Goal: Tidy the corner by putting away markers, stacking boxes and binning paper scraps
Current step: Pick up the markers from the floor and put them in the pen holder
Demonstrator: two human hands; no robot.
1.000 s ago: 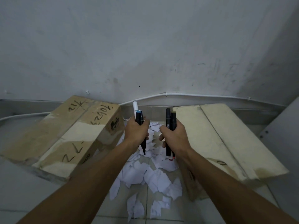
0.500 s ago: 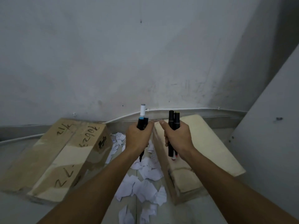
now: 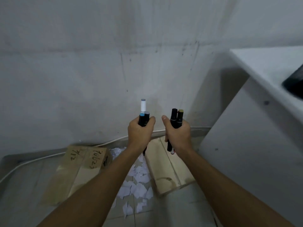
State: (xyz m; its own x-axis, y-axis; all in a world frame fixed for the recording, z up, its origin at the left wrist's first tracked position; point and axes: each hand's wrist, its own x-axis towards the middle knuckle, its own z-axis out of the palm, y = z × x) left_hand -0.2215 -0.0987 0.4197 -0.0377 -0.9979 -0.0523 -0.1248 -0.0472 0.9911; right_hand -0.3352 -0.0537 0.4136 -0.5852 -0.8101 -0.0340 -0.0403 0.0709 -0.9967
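My left hand (image 3: 140,133) is closed around a bunch of markers (image 3: 144,114), one white-barrelled and the others black with a blue cap, held upright. My right hand (image 3: 177,134) grips another bunch of black markers (image 3: 176,117), also upright, their lower ends poking out below the fist. Both hands are raised side by side well above the floor. Below them two flat cardboard boxes lie on the tiles: a left box (image 3: 78,171) with handwritten numbers and a right box (image 3: 167,167). White paper scraps (image 3: 137,182) are scattered between the boxes.
A grey wall (image 3: 98,71) fills the background, with a white cable (image 3: 49,155) running along its base. A white cabinet or table (image 3: 255,141) stands at the right, with a dark object (image 3: 295,84) on top at the frame edge.
Both hands with their markers have risen away from the floor. The view has lifted and turned right, so the boxes and scraps look smaller and the white furniture top has come into view.
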